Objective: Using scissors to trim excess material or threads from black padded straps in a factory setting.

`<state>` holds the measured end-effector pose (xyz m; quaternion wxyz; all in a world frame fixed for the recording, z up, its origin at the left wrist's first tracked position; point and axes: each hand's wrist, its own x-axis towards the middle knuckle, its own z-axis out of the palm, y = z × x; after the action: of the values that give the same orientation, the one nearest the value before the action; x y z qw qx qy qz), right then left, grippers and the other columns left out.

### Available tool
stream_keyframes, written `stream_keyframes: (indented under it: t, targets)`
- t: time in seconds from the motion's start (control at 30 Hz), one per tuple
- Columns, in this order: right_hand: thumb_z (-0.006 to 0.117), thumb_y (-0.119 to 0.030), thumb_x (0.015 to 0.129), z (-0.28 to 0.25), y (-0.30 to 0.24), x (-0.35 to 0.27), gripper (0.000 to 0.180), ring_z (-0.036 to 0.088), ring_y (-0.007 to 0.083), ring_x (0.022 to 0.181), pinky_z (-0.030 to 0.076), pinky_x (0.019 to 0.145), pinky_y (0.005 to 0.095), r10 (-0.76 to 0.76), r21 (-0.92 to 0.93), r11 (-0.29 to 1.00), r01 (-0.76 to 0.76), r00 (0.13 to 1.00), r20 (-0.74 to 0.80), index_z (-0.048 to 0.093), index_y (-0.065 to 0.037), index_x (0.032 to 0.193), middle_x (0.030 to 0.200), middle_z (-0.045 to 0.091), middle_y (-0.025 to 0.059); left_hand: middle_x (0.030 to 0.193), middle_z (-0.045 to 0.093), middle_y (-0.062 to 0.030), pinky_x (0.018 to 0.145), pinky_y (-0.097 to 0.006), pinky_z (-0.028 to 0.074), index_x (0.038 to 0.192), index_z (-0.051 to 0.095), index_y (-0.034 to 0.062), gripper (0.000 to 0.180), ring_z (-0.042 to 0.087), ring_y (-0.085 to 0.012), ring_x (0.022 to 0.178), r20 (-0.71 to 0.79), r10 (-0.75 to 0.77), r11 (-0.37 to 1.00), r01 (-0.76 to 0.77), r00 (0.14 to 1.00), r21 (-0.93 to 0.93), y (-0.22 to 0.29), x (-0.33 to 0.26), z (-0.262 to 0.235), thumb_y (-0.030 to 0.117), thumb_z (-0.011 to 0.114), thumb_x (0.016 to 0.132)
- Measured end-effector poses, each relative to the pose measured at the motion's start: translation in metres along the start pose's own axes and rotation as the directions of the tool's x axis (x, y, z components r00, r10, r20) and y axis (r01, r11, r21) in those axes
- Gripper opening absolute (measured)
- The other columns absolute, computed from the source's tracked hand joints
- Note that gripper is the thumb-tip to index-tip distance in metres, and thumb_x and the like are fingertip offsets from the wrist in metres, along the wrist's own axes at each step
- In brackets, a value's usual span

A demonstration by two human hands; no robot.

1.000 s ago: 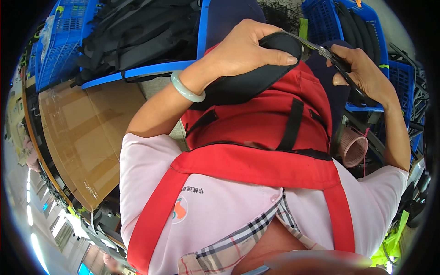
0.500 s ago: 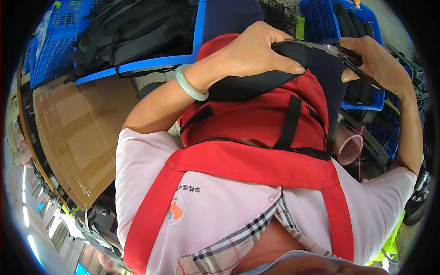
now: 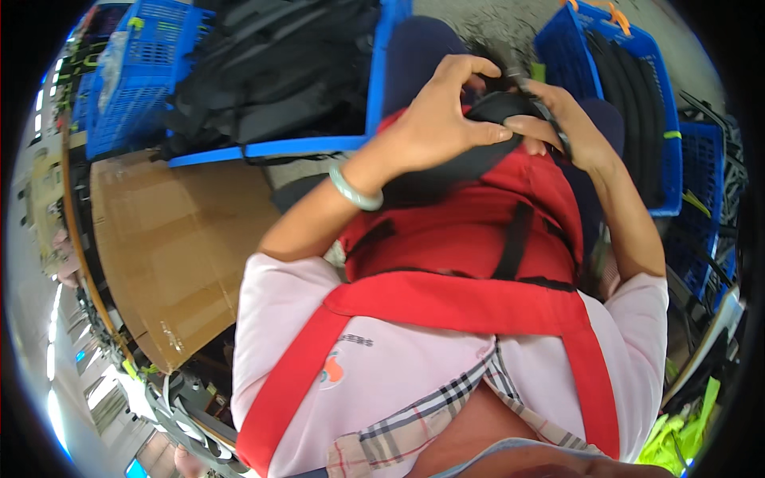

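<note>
My left hand (image 3: 438, 119), with a pale green bangle at its wrist, curls its thumb and fingers around the edge of a black padded fabric piece (image 3: 458, 171). That piece lies across my lap on top of a red apron (image 3: 454, 243). Close by on the right, my right hand (image 3: 575, 131) is wrapped around a pair of scissors (image 3: 560, 134) with dark handles. Motion smears the scissors' blades, and they sit right beside the fabric under my fingers. Some of the right fingers reach in near the left thumb, against the piece.
A large blue crate (image 3: 263, 149) full of black padded pieces stands ahead on the left, by a cardboard box (image 3: 175, 255). On the right, another blue crate (image 3: 673, 171) holds long black pieces. Bright yellow-green material (image 3: 685, 426) lies at the lower right.
My right hand has come leftward and down with the scissors, closing up to my left hand. The left hand still has the black fabric piece, slightly lower in view.
</note>
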<state>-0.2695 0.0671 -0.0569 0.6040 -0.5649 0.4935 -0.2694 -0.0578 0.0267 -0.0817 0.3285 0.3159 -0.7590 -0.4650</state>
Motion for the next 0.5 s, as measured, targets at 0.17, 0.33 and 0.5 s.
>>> stream_keyframes:
  t: [0.17,0.33,0.5]
  targets:
    - [0.058,-0.019,0.090,-0.031,0.041,-0.011,0.023,0.041,0.0082,0.043,0.033,0.044,0.0226,-0.179,0.485,0.803,0.346,0.917,-0.357,0.055,-0.001,0.103,0.052,0.042,-0.0012,0.087,0.064,-0.0086,0.080,-0.035,0.049,0.095,0.065,0.0016,0.020,0.063,-0.0277,0.087,0.000,0.344,0.935,-0.342,0.939,-0.094,0.081,-0.035,-0.026,0.006,0.073,0.078]
    - [0.056,-0.019,0.091,-0.008,0.034,0.006,0.011,0.046,0.0099,0.050,0.036,0.049,0.0246,-0.083,0.636,0.658,0.403,0.879,-0.470,0.054,-0.008,0.089,0.060,0.049,-0.0003,0.080,0.066,-0.0088,0.070,-0.032,0.051,0.092,0.067,0.0006,0.014,0.063,-0.0220,0.073,0.542,-0.025,0.992,0.090,0.840,-0.094,0.048,-0.037,-0.001,0.013,0.070,0.085]
    - [0.071,-0.021,0.086,0.056,0.024,0.021,0.023,0.056,0.0102,0.057,0.043,0.053,0.0234,-0.013,0.424,0.873,0.242,0.880,-0.475,0.056,-0.006,0.095,0.069,0.060,0.0032,0.088,0.066,-0.0088,0.069,-0.032,0.051,0.098,0.065,0.0003,0.012,0.063,-0.0171,0.078,0.031,-0.279,0.521,0.178,0.960,-0.835,-0.019,-0.007,0.018,0.005,0.066,0.087]
